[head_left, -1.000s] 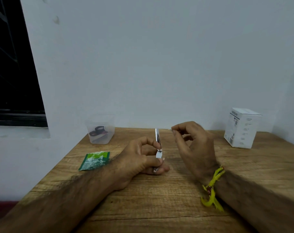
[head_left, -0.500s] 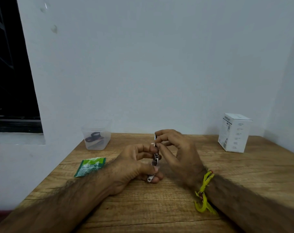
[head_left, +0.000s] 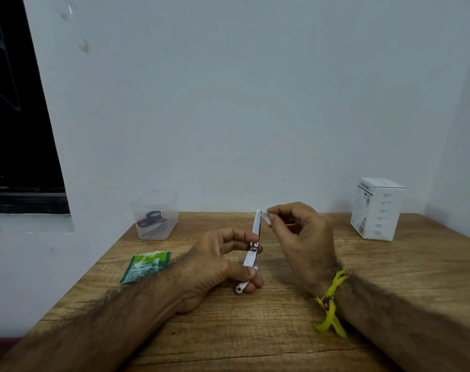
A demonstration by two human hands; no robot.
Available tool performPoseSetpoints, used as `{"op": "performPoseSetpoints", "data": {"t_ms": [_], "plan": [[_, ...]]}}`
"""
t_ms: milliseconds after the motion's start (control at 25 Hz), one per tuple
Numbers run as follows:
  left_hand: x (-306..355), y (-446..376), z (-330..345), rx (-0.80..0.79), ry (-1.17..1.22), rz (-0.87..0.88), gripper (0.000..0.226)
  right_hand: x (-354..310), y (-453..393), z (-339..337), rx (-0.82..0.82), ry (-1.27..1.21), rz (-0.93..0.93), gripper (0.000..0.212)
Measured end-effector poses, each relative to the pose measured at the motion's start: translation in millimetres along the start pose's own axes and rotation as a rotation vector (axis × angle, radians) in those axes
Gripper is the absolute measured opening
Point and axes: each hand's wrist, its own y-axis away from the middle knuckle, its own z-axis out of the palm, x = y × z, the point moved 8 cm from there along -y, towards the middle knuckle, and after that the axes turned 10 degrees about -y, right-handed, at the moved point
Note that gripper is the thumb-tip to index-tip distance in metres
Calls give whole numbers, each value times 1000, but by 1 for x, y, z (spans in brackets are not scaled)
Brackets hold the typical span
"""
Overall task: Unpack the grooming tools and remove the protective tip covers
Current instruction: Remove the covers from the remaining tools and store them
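Observation:
A slim silver metal grooming tool [head_left: 254, 248] stands nearly upright above the wooden table [head_left: 255, 331], tip pointing up. My left hand [head_left: 217, 267] grips its lower half between thumb and fingers. Just right of the tool's upper tip, my right hand [head_left: 301, 237] pinches a small clear cover piece [head_left: 268, 218] between thumb and forefinger, a little apart from the metal. A thin stick-like object pokes out behind the right hand's fingers.
A clear plastic tub [head_left: 156, 218] with dark ring-handled items stands at the back left. A green packet [head_left: 146, 265] lies flat left of my left hand. A white box [head_left: 376, 209] stands at the back right, near the wall.
My right hand closed in on the tool's tip half a second ago and has now drawn back to the right with a small clear piece pinched. The left hand kept hold of the tool.

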Motion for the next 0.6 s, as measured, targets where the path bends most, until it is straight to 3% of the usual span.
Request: {"op": "performPoseSetpoints", "data": {"t_ms": [120, 360, 600], "plan": [[-1, 0, 0, -13, 2, -6, 50, -6, -5, -16, 144, 99, -83, 7], [1, 1, 3, -33, 40, -17, 68, -24, 2, 13, -103, 322, -329, 6], [-1, 3, 5, -42, 1, -49, 49, -23, 1, 18, -168, 394, -332, 6]]}}
